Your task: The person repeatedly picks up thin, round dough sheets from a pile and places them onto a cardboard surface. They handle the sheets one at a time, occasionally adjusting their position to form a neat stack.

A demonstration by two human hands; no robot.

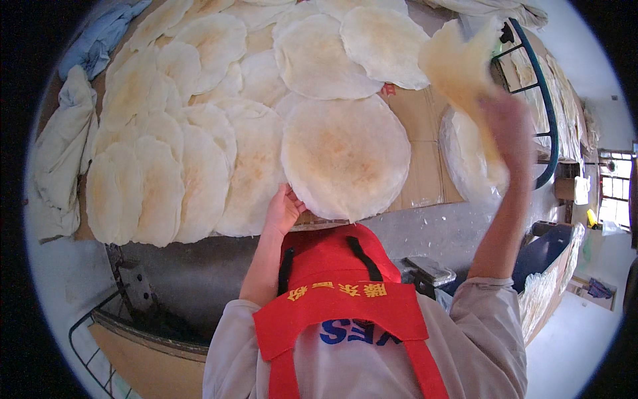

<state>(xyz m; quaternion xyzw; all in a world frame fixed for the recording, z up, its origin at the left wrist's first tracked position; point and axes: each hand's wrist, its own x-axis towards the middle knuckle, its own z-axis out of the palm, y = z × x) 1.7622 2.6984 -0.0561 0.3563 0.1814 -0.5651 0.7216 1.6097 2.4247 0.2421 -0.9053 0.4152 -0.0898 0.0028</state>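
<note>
Thin, round, pale flatbreads lie overlapping across the work surface. My left hand [284, 209] is at the near left edge of a large round flatbread [345, 156] with a browned middle. Its fingers are loosely curved and a little apart, touching or almost touching that edge. Raised at the right, my right hand [506, 130] is smeared by motion. It is closed on a limp, folded flatbread [458, 63] that hangs up and to the left of the fingers. Below it, a clear plastic bag [455, 156] lies near the cardboard's right end.
Overlapping flatbreads [159, 189] cover the left and far parts of the brown cardboard [425, 163]. A dark green metal rail [548, 113] curves along the right end. Crumpled pale cloth [63, 159] and blue cloth [100, 43] lie at the left. A grey metal surface [458, 229] runs along the near side.
</note>
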